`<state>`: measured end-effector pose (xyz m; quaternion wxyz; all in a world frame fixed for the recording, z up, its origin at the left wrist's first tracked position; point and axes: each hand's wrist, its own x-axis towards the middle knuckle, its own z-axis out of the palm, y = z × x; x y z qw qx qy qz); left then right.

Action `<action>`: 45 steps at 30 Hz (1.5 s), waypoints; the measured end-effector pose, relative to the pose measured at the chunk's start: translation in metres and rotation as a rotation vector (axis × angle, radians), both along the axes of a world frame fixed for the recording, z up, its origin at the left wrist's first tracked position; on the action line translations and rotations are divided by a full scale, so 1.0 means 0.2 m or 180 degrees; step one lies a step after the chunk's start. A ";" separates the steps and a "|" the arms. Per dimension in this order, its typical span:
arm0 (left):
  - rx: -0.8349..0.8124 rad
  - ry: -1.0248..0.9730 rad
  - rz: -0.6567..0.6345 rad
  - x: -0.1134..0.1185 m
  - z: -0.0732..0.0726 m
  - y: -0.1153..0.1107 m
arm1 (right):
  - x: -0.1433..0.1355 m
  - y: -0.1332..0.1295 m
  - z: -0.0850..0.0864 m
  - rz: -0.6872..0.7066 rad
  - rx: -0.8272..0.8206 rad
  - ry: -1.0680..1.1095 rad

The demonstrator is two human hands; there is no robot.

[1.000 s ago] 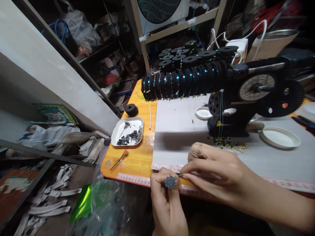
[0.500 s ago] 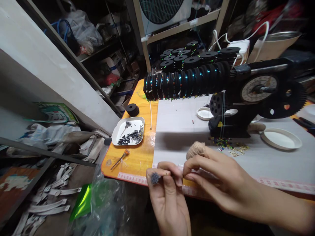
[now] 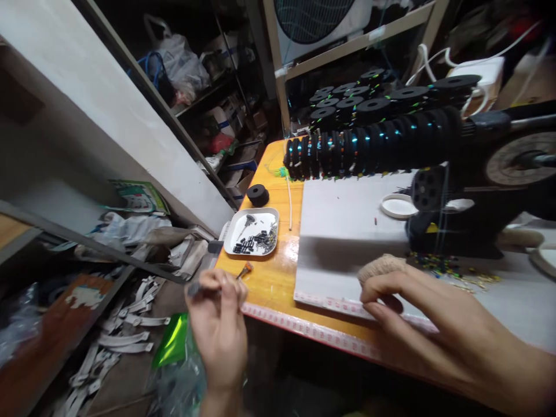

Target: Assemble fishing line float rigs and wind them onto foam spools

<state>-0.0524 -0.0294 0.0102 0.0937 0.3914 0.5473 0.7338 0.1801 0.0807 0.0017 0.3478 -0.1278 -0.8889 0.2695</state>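
Observation:
My left hand (image 3: 221, 324) is closed on a small grey bristly bundle (image 3: 197, 289), blurred by motion, at the table's front left corner. Just behind its fingers lies a thin stick with an orange tip (image 3: 247, 269). My right hand (image 3: 417, 307) is above the front edge of the white sheet (image 3: 330, 272), thumb and fingers pressed together; anything between the fingertips is too small to make out. A tan cloth cover (image 3: 382, 266) wraps one of its fingers. The two hands are well apart.
A white tray (image 3: 252, 231) holds small black and metal parts. Behind it are black discs (image 3: 258, 195). A black machine (image 3: 460, 214) carries a long row of spools (image 3: 369, 147). Loose beads (image 3: 452, 267) and a round white dish (image 3: 398, 206) are near its base. A measuring tape (image 3: 313, 330) runs along the front edge.
My left hand has moved left with the grey bundle, away from my right hand. The camera view has shifted, so the table and machine appear further right.

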 end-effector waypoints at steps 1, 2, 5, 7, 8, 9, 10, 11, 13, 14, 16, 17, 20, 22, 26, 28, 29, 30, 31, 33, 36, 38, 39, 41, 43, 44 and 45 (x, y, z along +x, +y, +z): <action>-0.0569 0.0672 0.0158 -0.10 0.02 0.02 | 0.00 0.00 0.00 0.0005 -0.0004 -0.0032; -0.0884 0.0910 0.0155 -0.20 0.04 0.05 | 0.00 -0.01 -0.01 0.0028 -0.0013 -0.0056; -0.1635 0.1377 -0.0199 -0.41 0.08 0.21 | 0.00 -0.01 -0.04 0.0165 -0.0024 -0.0151; -0.2020 0.1679 -0.0454 -0.48 0.08 0.36 | 0.00 0.00 -0.05 0.0222 -0.0014 -0.0198; -0.2152 0.1837 -0.0562 -0.49 0.08 0.43 | 0.00 0.00 -0.05 0.0238 -0.0011 -0.0190; -0.2267 0.1999 -0.0660 -0.49 0.07 0.49 | 0.00 0.00 -0.04 0.0237 -0.0019 -0.0166; -0.2378 0.2154 -0.0753 -0.50 0.06 0.54 | 0.01 0.01 -0.03 0.0236 -0.0032 -0.0134; -0.2489 0.2296 -0.0837 -0.50 0.05 0.59 | 0.01 0.01 -0.02 0.0238 -0.0047 -0.0108; -0.2699 0.2519 -0.0973 -0.50 0.04 0.64 | 0.00 0.02 0.01 0.0238 -0.0088 -0.0046; -0.2790 0.2604 -0.1024 -0.50 0.03 0.65 | 0.00 0.02 0.02 0.0234 -0.0111 -0.0036; -0.2924 0.2729 -0.1085 -0.51 0.04 0.67 | 0.00 0.02 0.03 0.0220 -0.0154 -0.0028; -0.2963 0.2771 -0.1093 -0.51 0.04 0.67 | -0.01 0.03 0.04 0.0185 -0.0183 0.0004; -0.2934 0.2768 -0.0994 -0.50 0.07 0.67 | -0.02 0.03 0.04 0.0029 -0.0327 0.0158; -0.2764 0.2626 -0.0802 -0.45 0.10 0.63 | -0.02 0.03 0.04 -0.0074 -0.0436 0.0245; -0.2277 0.2038 -0.0518 -0.23 0.13 0.44 | -0.01 0.02 0.05 -0.0212 -0.0432 0.0297; -0.2080 0.1699 -0.0628 -0.07 0.10 0.30 | -0.01 0.01 0.06 -0.0264 -0.0394 0.0323; -0.1959 0.1436 -0.0714 0.01 0.07 0.24 | -0.01 0.00 0.07 -0.0269 -0.0405 0.0334; -0.1717 0.0634 -0.0988 0.09 0.03 0.18 | -0.01 0.00 0.07 -0.0259 -0.0443 0.0343; -0.1445 -0.0159 -0.1156 0.16 -0.01 0.13 | -0.01 -0.01 0.07 -0.0235 -0.0494 0.0348; -0.1142 -0.1327 -0.1203 0.27 -0.08 0.08 | -0.01 -0.02 0.07 -0.0195 -0.0590 0.0320; -0.0901 -0.2222 -0.1144 0.37 -0.13 0.05 | -0.02 -0.03 0.07 -0.0130 -0.0640 0.0259; -0.0855 -0.2472 -0.1173 0.39 -0.13 0.04 | -0.02 -0.04 0.07 -0.0080 -0.0651 0.0251; -0.0840 -0.2538 -0.1203 0.40 -0.13 0.04 | -0.01 -0.04 0.07 -0.0058 -0.0658 0.0253; -0.0799 -0.2576 -0.1261 0.41 -0.12 0.04 | -0.01 -0.04 0.07 -0.0025 -0.0653 0.0260; -0.0782 -0.2559 -0.1317 0.41 -0.13 0.03 | -0.01 -0.04 0.08 0.0001 -0.0662 0.0261; -0.0775 -0.2545 -0.1330 0.41 -0.13 0.03 | -0.01 -0.04 0.08 0.0016 -0.0670 0.0263; -0.0779 -0.2536 -0.1344 0.41 -0.14 0.02 | -0.01 -0.04 0.08 0.0027 -0.0679 0.0268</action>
